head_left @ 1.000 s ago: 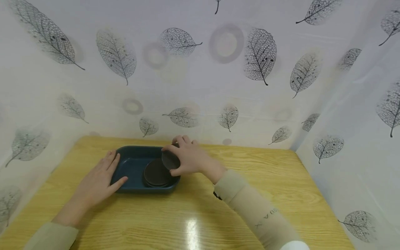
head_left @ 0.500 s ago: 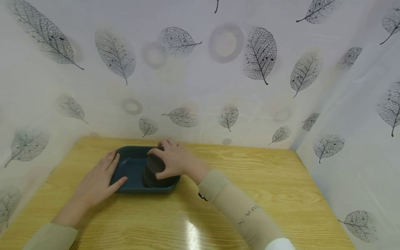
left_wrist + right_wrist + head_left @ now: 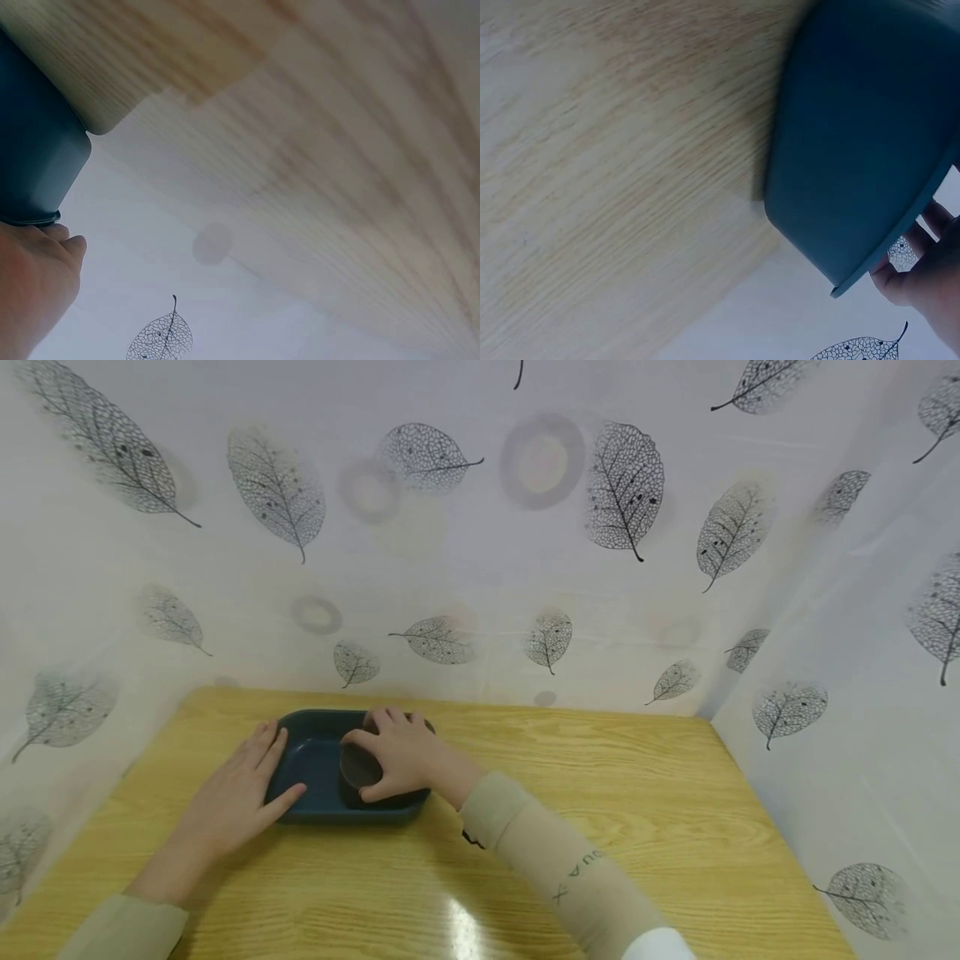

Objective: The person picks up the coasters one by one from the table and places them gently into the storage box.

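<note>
A dark blue rectangular tray (image 3: 313, 768) stands on the wooden table. Along its left end lies my left hand (image 3: 234, 789), fingers straight at the rim and thumb reaching over the inside. My right hand (image 3: 405, 756) grips a dark brown round disc (image 3: 360, 766) by its edge, inside the right half of the tray. Under that disc another dark round piece (image 3: 349, 795) shows only at its front edge; the rest is hidden. In the right wrist view, the tray's outer wall (image 3: 855, 150) fills the upper right, with the right hand (image 3: 930, 270) over the rim.
Yellow wood-grain table (image 3: 600, 802) surrounds the tray. A pale curtain (image 3: 480, 568) printed with leaves hangs right behind the table's back edge, and another stretch of it (image 3: 862, 635) runs along the right side.
My right hand has moved left and down with the disc, from the tray's right rim to over the round piece inside. The disc now lies flatter. My left hand has stayed still.
</note>
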`<state>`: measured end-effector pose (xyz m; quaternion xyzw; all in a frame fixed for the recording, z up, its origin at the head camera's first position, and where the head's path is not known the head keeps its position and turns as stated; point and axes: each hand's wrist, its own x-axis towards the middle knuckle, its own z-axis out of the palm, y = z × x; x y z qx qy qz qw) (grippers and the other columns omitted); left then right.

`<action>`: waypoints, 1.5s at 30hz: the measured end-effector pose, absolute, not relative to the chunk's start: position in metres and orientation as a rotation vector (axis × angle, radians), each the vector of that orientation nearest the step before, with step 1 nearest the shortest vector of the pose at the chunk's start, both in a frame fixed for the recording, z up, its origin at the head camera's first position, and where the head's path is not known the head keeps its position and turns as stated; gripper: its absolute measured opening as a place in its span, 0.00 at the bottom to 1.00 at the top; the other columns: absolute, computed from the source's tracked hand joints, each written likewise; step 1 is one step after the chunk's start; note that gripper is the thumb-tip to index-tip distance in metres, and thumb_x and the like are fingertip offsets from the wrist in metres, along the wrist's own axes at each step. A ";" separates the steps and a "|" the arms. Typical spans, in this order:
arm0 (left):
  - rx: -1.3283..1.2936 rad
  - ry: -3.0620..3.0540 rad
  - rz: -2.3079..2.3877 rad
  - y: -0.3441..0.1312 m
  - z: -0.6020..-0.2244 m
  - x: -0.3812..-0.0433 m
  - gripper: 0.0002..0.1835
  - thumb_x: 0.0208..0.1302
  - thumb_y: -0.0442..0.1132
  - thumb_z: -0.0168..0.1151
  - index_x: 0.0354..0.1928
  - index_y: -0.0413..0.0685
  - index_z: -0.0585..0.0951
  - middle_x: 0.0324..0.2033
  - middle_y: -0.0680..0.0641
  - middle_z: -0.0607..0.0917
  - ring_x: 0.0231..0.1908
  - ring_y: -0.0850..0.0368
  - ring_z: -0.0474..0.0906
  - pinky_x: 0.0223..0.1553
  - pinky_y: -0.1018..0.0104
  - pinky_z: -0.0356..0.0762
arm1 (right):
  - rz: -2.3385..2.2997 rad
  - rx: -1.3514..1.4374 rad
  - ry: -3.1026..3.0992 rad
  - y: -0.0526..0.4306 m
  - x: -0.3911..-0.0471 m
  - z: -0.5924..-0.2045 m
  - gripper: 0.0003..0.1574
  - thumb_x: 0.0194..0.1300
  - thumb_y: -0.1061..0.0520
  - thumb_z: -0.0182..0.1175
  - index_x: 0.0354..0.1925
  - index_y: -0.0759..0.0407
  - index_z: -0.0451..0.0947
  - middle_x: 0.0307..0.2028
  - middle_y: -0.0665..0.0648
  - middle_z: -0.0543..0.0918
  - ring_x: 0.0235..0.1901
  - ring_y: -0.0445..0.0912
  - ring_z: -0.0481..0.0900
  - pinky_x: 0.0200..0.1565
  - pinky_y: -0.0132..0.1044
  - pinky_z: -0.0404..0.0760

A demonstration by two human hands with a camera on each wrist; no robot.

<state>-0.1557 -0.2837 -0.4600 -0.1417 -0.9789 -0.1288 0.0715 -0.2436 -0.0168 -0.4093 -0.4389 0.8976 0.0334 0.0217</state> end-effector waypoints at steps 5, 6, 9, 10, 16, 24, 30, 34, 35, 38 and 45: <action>-0.431 -2.938 -0.393 -0.284 -0.461 -0.156 0.51 0.77 0.62 0.58 0.82 0.28 0.53 0.82 0.26 0.53 0.83 0.29 0.48 0.84 0.37 0.48 | 0.120 -1.383 2.789 -0.018 -0.244 -0.419 0.48 0.64 0.26 0.66 0.78 0.31 0.65 0.73 0.54 0.68 0.72 0.50 0.66 0.66 0.54 0.77; -0.432 -2.936 -0.392 -0.284 -0.461 -0.156 0.51 0.77 0.62 0.58 0.82 0.28 0.53 0.82 0.26 0.53 0.83 0.29 0.48 0.84 0.37 0.48 | 0.124 -1.388 2.792 -0.019 -0.244 -0.421 0.48 0.64 0.26 0.66 0.78 0.31 0.65 0.73 0.54 0.68 0.72 0.50 0.66 0.66 0.53 0.77; -0.435 -2.926 -0.386 -0.284 -0.462 -0.156 0.51 0.77 0.61 0.58 0.82 0.28 0.54 0.82 0.26 0.54 0.83 0.29 0.48 0.84 0.37 0.49 | 0.128 -1.396 2.796 -0.018 -0.244 -0.423 0.47 0.65 0.26 0.66 0.77 0.32 0.66 0.73 0.53 0.68 0.73 0.50 0.66 0.65 0.51 0.78; -0.436 -2.924 -0.386 -0.284 -0.462 -0.156 0.51 0.77 0.61 0.59 0.82 0.28 0.54 0.82 0.26 0.54 0.83 0.29 0.48 0.84 0.37 0.49 | 0.129 -1.400 2.798 -0.018 -0.244 -0.423 0.47 0.65 0.26 0.65 0.77 0.32 0.66 0.73 0.53 0.69 0.72 0.50 0.66 0.64 0.51 0.78; -0.436 -2.911 -0.395 -0.284 -0.462 -0.156 0.50 0.77 0.61 0.59 0.82 0.28 0.54 0.81 0.25 0.54 0.82 0.29 0.49 0.85 0.39 0.47 | 0.139 -1.419 2.808 -0.014 -0.242 -0.421 0.45 0.67 0.27 0.64 0.77 0.33 0.67 0.74 0.54 0.69 0.73 0.51 0.67 0.67 0.50 0.77; -0.459 -2.908 -0.360 -0.284 -0.462 -0.156 0.51 0.77 0.61 0.59 0.81 0.27 0.55 0.81 0.25 0.54 0.82 0.28 0.49 0.87 0.54 0.29 | 0.119 -1.436 2.814 -0.002 -0.241 -0.416 0.45 0.67 0.28 0.65 0.77 0.34 0.67 0.74 0.55 0.69 0.74 0.51 0.68 0.72 0.53 0.75; -0.476 -2.940 -0.316 -0.285 -0.459 -0.156 0.52 0.77 0.62 0.58 0.81 0.26 0.54 0.82 0.25 0.52 0.82 0.28 0.48 0.86 0.57 0.24 | 0.104 -1.463 2.811 0.008 -0.242 -0.411 0.45 0.67 0.29 0.65 0.77 0.35 0.67 0.74 0.55 0.69 0.73 0.52 0.69 0.71 0.52 0.76; -0.485 -2.959 -0.311 -0.285 -0.454 -0.156 0.53 0.77 0.63 0.58 0.81 0.25 0.53 0.82 0.24 0.51 0.82 0.27 0.48 0.86 0.54 0.25 | 0.124 -1.469 2.806 0.019 -0.239 -0.406 0.45 0.68 0.29 0.65 0.77 0.36 0.67 0.73 0.55 0.69 0.72 0.52 0.69 0.70 0.54 0.76; -0.487 -2.964 -0.308 -0.285 -0.453 -0.156 0.53 0.77 0.63 0.58 0.81 0.25 0.53 0.81 0.24 0.51 0.82 0.27 0.48 0.86 0.55 0.24 | 0.136 -1.469 2.805 0.021 -0.238 -0.405 0.45 0.68 0.29 0.65 0.78 0.36 0.66 0.74 0.55 0.69 0.72 0.52 0.69 0.70 0.53 0.76; -0.497 -2.976 -0.287 -0.284 -0.451 -0.156 0.52 0.77 0.63 0.57 0.81 0.25 0.54 0.82 0.24 0.50 0.82 0.27 0.47 0.86 0.55 0.23 | 0.157 -1.463 2.802 0.031 -0.234 -0.401 0.45 0.69 0.29 0.64 0.78 0.37 0.66 0.74 0.55 0.69 0.72 0.52 0.68 0.69 0.53 0.75; -0.520 -2.966 -0.255 -0.284 -0.452 -0.156 0.51 0.78 0.62 0.56 0.80 0.24 0.55 0.81 0.23 0.53 0.82 0.27 0.49 0.87 0.46 0.33 | 0.151 -1.435 2.813 0.059 -0.226 -0.395 0.46 0.68 0.29 0.65 0.78 0.37 0.67 0.74 0.55 0.69 0.73 0.52 0.68 0.72 0.52 0.73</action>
